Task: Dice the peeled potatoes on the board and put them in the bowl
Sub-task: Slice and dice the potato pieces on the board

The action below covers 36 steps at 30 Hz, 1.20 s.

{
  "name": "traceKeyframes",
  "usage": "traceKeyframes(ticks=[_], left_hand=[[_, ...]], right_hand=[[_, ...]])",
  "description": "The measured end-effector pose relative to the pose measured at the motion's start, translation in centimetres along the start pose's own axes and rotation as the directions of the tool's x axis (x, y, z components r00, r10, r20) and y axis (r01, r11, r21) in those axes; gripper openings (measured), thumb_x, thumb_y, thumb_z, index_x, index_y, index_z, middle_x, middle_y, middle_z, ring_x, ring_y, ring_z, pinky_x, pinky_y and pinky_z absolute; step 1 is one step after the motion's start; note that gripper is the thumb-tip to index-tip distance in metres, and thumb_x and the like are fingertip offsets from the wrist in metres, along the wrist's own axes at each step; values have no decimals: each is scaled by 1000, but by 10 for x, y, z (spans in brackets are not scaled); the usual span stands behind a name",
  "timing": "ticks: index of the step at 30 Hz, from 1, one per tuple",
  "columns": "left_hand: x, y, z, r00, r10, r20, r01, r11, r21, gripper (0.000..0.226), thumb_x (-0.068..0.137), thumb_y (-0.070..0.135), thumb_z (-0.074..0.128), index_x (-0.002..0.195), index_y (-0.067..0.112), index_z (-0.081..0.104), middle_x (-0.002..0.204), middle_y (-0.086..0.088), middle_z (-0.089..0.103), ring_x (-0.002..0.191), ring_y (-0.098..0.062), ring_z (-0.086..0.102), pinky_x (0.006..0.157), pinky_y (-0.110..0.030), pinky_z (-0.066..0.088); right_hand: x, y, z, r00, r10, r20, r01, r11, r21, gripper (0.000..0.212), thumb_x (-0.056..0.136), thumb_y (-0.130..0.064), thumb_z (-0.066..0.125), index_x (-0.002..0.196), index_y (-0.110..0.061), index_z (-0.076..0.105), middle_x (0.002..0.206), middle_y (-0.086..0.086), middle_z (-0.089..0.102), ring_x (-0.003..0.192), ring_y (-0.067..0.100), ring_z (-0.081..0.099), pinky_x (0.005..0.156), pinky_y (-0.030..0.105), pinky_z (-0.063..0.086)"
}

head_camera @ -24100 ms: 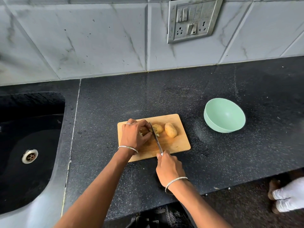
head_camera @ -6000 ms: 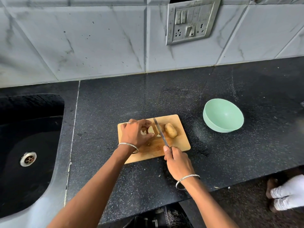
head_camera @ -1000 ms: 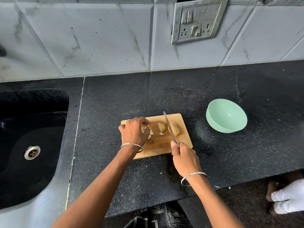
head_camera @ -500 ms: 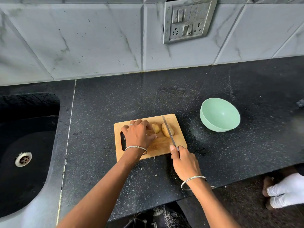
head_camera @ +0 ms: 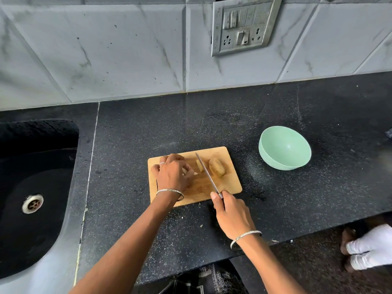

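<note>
One wooden board (head_camera: 212,188) lies on the black tabletop (head_camera: 212,124), and all the potato in view is on it. One whole peeled potato (head_camera: 216,167) sits toward the board's far right. One cut chunk (head_camera: 199,165) lies just left of it, with the blade between the two. A few pale cut pieces (head_camera: 187,171) show at the fingertips of the left hand (head_camera: 172,174), too hidden to count.

That hand's grip is curled down over the cut pieces on the left half of the board. The right hand (head_camera: 232,213) is at the board's near right edge with its grip clamped on the handle of the one knife (head_camera: 206,174). The forefinger lies along the top, and the blade slants far-left across the board.

One mint-green bowl (head_camera: 284,148) stands to the right, well apart from the board. Each wrist wears one silver bangle, two in all, on the left (head_camera: 169,190) and on the right (head_camera: 246,235), and the left hand has one ring (head_camera: 162,163). One dark sink (head_camera: 31,230) with one drain (head_camera: 32,203) lies at the far left. One switch panel (head_camera: 244,25) is set in the tiled wall.
</note>
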<state>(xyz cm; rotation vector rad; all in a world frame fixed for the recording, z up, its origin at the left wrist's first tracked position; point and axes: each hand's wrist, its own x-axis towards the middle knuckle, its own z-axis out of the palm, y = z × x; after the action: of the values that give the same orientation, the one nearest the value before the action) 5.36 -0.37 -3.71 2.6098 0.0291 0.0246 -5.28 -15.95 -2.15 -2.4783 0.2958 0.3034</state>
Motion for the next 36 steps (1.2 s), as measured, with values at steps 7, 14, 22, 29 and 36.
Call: traceKeyframes(ticks=[7, 14, 22, 29, 36], left_hand=[[-8, 1, -7, 1000, 26, 9, -26, 997, 68, 10, 75, 39, 67, 82, 36, 73, 120, 18, 56, 117, -16, 41, 89, -38, 15], [-6, 4, -5, 999, 42, 1, -42, 994, 104, 4, 76, 36, 68, 76, 34, 72, 122, 16, 57, 117, -15, 41, 89, -38, 14], [-3, 3, -1, 998, 67, 4, -67, 989, 133, 7, 75, 35, 67, 73, 29, 71, 124, 14, 57, 118, -16, 40, 93, -43, 20], [-2, 3, 4, 999, 35, -42, -25, 978, 207, 17, 78, 38, 59, 82, 26, 71, 128, 11, 54, 119, -17, 40, 95, -43, 18], [-2, 0, 2, 999, -19, -36, 24, 990, 137, 23, 81, 38, 58, 94, 24, 71, 129, 8, 53, 120, -20, 41, 91, -40, 19]], right_hand=[[-7, -2, 16, 997, 35, 65, -31, 998, -61, 37, 100, -52, 29, 90, -22, 49, 96, 11, 65, 95, 38, 61, 68, 40, 37], [-9, -10, 15, 991, 75, 115, -69, 996, -63, 43, 101, -52, 28, 93, -18, 52, 99, 12, 64, 96, 37, 61, 73, 41, 46], [-7, -18, 7, 983, 121, 141, -110, 990, -87, 44, 102, -49, 28, 101, -15, 56, 104, 12, 61, 98, 35, 59, 79, 41, 47], [-23, -7, 3, 995, 77, 70, -65, 984, -166, 45, 101, -51, 26, 98, -18, 56, 101, 10, 64, 98, 35, 60, 72, 40, 44], [-22, -10, -1, 998, 65, 11, -62, 982, -179, 45, 101, -52, 25, 100, -18, 55, 102, 12, 63, 99, 37, 60, 71, 40, 42]])
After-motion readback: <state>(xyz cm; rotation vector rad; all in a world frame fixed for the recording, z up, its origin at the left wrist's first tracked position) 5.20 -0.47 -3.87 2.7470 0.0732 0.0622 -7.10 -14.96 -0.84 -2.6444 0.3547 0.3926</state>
